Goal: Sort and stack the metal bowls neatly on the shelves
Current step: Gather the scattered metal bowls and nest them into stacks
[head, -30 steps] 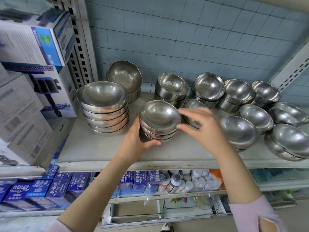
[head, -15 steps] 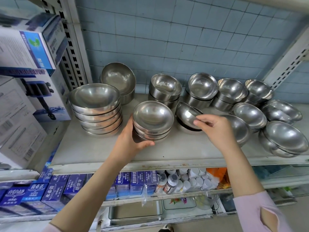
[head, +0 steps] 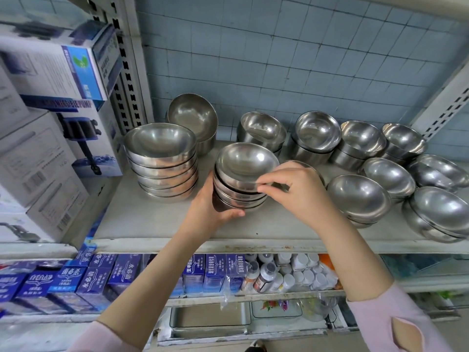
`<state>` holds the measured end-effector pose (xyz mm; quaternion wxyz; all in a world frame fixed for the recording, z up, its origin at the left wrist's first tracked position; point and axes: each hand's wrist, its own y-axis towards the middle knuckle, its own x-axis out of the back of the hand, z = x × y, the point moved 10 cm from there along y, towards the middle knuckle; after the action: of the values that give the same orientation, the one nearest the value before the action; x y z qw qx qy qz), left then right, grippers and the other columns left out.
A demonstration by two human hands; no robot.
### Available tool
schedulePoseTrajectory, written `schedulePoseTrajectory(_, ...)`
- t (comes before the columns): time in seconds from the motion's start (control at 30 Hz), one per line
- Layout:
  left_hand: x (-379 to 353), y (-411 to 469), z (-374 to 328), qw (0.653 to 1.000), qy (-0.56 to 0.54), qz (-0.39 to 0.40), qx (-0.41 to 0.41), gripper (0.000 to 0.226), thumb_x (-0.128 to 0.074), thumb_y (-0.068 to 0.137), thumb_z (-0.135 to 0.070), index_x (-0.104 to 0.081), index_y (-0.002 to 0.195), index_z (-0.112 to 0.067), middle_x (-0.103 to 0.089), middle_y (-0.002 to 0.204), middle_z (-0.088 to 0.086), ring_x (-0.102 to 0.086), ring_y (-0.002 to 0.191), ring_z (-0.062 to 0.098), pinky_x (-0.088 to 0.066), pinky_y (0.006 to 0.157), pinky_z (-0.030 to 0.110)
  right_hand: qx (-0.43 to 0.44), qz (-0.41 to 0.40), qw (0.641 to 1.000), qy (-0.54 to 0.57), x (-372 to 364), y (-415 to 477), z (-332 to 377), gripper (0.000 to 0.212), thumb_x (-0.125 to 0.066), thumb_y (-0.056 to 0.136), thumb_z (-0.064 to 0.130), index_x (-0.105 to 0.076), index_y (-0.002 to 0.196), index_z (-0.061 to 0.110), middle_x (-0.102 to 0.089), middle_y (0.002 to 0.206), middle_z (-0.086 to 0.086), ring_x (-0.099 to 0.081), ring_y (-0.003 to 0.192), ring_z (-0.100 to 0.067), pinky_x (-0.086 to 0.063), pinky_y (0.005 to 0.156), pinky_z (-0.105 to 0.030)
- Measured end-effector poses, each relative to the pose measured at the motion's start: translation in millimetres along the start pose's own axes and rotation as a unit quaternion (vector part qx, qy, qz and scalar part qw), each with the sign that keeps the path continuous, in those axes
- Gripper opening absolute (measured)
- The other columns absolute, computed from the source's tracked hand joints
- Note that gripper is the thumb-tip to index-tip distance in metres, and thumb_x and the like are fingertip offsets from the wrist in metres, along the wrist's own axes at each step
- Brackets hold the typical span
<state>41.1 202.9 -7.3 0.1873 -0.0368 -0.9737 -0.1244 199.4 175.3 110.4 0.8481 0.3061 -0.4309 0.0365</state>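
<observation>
A small stack of metal bowls (head: 239, 198) stands at the middle of the grey shelf (head: 157, 224). My left hand (head: 210, 212) grips the stack's left side and base. On top of it a tilted bowl (head: 246, 160) rests, and my right hand (head: 302, 191) pinches its right rim. A taller stack of wider bowls (head: 160, 158) stands just to the left. Loose and paired bowls (head: 357, 196) lie to the right, and a row of bowls (head: 317, 130) lines the back wall. One bowl's rim (head: 303, 163) shows behind my right hand.
Cardboard boxes (head: 50, 148) fill the neighbouring shelf at left, past a perforated upright (head: 127, 72). On the lower shelf stand blue cartons (head: 101, 280) and white bottles (head: 291, 273). A blue tiled wall (head: 279, 59) backs the shelf.
My right hand lifted a bowl from the right of the small stack and set it on top. The left hand has kept its hold on the stack.
</observation>
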Motion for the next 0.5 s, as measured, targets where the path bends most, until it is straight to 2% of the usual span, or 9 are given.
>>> schedulePoseTrajectory(0.2,0,1,3,1.000,0.016,-0.004,0.005,0.109,-0.089,0.059,-0.041,-0.031,0.149,-0.020,-0.053,0.138,-0.010,-0.045,0.120,-0.003,-0.029,0.088,-0.006,-0.014,0.018,1.000,0.014,-12,-4,-9,0.015,-0.080,0.078,0.015,-0.080,0.092,0.021,-0.072,0.084,0.001,-0.059,0.087,-0.006,-0.045,0.080,-0.012)
schedulePoseTrajectory(0.27,0,1,2,1.000,0.016,-0.002,0.005,0.109,-0.089,0.059,-0.041,-0.031,0.149,-0.020,-0.053,0.137,-0.011,-0.044,0.119,-0.006,-0.028,0.088,-0.006,-0.014,0.024,0.999,0.018,-13,-4,-10,0.020,-0.080,0.079,0.017,-0.079,0.098,0.023,-0.072,0.088,0.002,-0.060,0.089,-0.006,-0.046,0.082,-0.014)
schedulePoseTrajectory(0.33,0,1,2,1.000,0.016,-0.002,0.006,0.109,-0.089,0.059,-0.040,-0.032,0.148,-0.019,-0.053,0.133,-0.014,-0.043,0.116,-0.009,-0.028,0.087,-0.007,-0.025,0.026,0.999,0.034,-8,-4,-14,0.035,-0.081,0.077,0.024,-0.074,0.111,0.027,-0.070,0.100,0.004,-0.061,0.095,-0.003,-0.046,0.090,-0.016)
schedulePoseTrajectory(0.4,0,1,4,1.000,0.017,-0.003,0.010,0.108,-0.090,0.058,-0.039,-0.032,0.148,-0.021,-0.053,0.129,-0.017,-0.044,0.116,-0.008,-0.028,0.086,-0.007,-0.069,0.003,0.995,0.074,7,-8,-31,0.051,-0.081,0.075,0.033,-0.067,0.124,0.029,-0.066,0.113,0.007,-0.058,0.106,0.000,-0.042,0.098,-0.016)
schedulePoseTrajectory(0.5,0,1,6,1.000,0.017,-0.003,0.017,0.107,-0.090,0.059,-0.037,-0.032,0.148,-0.022,-0.052,0.126,-0.019,-0.043,0.113,-0.011,-0.027,0.085,-0.009,-0.169,-0.008,0.982,0.082,23,-26,-75,0.056,-0.077,0.071,0.044,-0.066,0.125,0.030,-0.065,0.119,0.014,-0.056,0.114,0.003,-0.040,0.102,-0.016)
